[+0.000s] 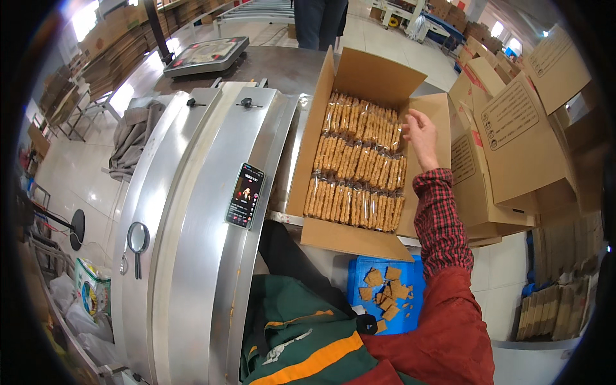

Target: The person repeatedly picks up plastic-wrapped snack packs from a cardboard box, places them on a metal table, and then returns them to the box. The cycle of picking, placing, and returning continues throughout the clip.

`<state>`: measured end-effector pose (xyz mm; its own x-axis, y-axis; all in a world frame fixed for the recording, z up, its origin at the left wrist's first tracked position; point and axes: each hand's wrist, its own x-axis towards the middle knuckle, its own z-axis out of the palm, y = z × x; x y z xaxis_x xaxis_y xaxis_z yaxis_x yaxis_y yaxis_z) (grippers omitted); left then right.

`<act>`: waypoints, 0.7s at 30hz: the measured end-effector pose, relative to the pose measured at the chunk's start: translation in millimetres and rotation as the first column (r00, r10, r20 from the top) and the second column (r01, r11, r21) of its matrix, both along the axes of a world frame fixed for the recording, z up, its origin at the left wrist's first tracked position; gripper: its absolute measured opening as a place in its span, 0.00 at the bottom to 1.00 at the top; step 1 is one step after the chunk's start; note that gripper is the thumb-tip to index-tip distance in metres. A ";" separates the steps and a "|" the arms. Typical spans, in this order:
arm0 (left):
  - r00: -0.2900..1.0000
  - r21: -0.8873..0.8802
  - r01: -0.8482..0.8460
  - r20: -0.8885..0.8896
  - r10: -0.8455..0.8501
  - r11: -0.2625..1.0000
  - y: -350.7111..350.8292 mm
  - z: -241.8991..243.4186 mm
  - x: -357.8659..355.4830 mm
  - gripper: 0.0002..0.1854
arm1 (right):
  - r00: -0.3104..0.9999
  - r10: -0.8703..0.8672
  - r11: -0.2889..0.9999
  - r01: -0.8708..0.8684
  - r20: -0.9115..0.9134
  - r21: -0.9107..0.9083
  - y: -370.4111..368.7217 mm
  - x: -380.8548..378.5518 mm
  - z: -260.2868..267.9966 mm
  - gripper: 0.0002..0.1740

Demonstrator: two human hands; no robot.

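An open cardboard box [380, 72] stands before me with its flaps folded outward. Inside are three rows of clear-wrapped biscuit packs [358, 159], stood on edge side by side. My right hand [422, 137] is over the box's right side, by the end of the far row. Its fingers are bent and a little apart, with nothing seen in them; whether the fingertips touch the last pack cannot be told. My left hand is out of view. Below the box's near flap, a blue plastic crate [356, 284] holds loose and broken square biscuits [387, 293].
Left of the box runs a stainless-steel conveyor machine [202, 192], with a smartphone [245, 195] and a magnifying glass [138, 240] on it. A platform scale [207, 55] sits beyond. More cardboard boxes [510, 144] crowd the right. A person [320, 24] stands behind the table.
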<state>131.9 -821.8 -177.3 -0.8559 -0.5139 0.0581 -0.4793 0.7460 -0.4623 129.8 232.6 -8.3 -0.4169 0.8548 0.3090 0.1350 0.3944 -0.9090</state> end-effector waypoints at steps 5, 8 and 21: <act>0.986 0.026 -0.082 0.147 0.077 0.996 -6.7 5.5 -5.5 0.24 | 0.999 0.029 0.987 -0.035 0.042 0.158 -24.6 -23.9 28.7 0.17; 0.939 0.010 -0.130 0.323 0.119 0.992 -8.8 12.1 -11.8 0.30 | 0.998 0.064 0.994 -0.062 -0.026 0.085 -29.2 -18.0 32.2 0.16; 1.000 0.166 -0.012 0.026 0.007 0.986 -29.6 1.4 -52.5 0.21 | 0.989 0.145 0.989 -0.144 -0.025 0.039 -37.2 9.1 9.2 0.14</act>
